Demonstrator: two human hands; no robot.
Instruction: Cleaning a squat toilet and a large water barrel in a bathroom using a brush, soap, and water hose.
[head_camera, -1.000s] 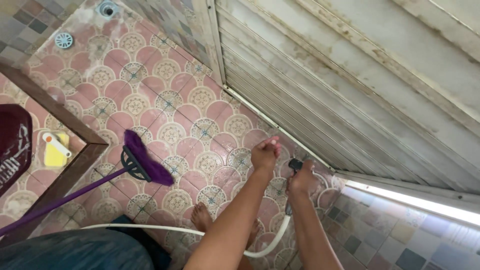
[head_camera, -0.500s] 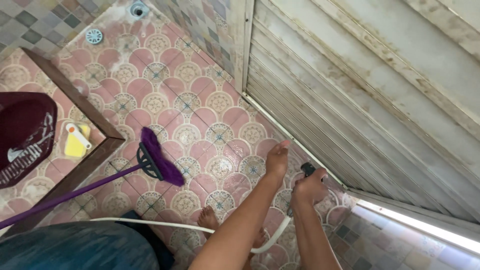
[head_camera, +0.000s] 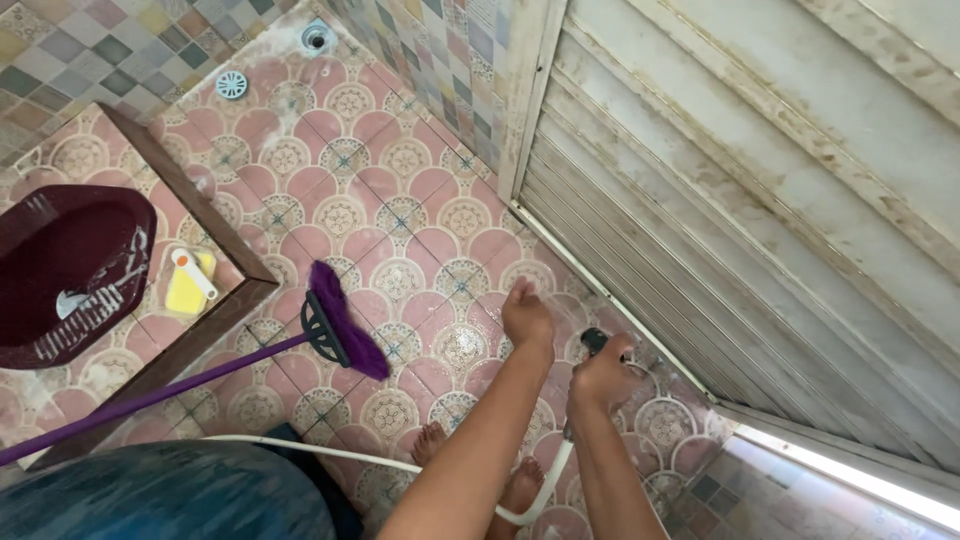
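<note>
Gripping the sprayer (head_camera: 594, 341), right hand (head_camera: 603, 380); left hand (head_camera: 526, 316) just beside.

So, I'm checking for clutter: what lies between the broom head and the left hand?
Only bare wet floor tiles between the broom head and the left hand, in the head view.

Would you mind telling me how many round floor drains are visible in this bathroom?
2. A metal drain sits in the far corner by the tiled wall, and a pale round drain cover lies a little nearer, to its left. Others may be hidden under the broom.
</note>
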